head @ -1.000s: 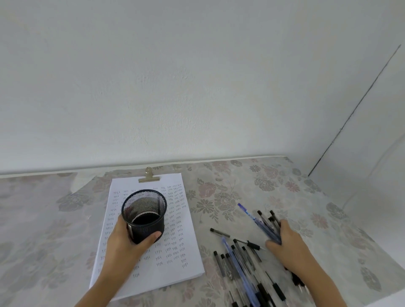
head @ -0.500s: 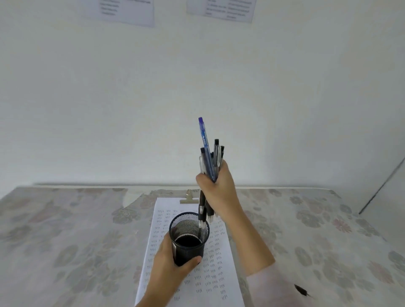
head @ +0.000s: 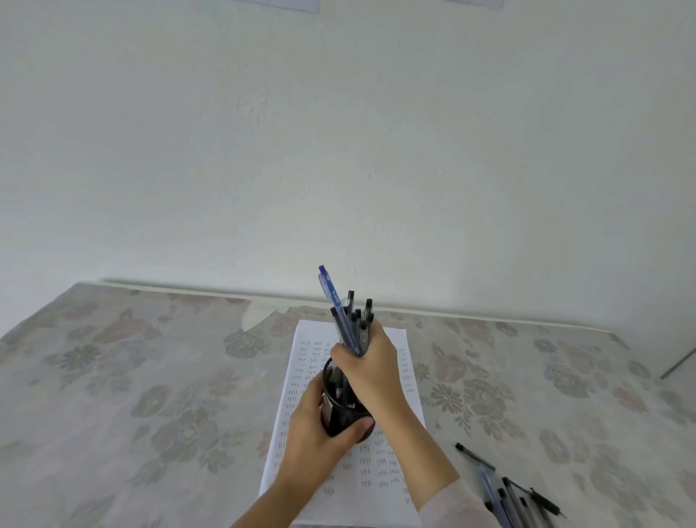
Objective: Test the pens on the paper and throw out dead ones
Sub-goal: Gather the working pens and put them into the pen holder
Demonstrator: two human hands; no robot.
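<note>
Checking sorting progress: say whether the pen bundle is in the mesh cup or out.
Partly in: the pen bundle has lower ends inside the mesh cup, tops sticking out above the right hand gripping it.

Nothing on view could be read as a word, number or brand. The paper [head: 376, 471] on the bench [head: 150, 377] carried rows of small dark marks in short clusters, too small to make out as letters or figures. The blue pen [head: 330, 297] bore a pale printed patch on its barrel, too blurred to read. Two sheets [head: 278, 4] on the wall [head: 339, 150] showed only blank lower edges.
</note>
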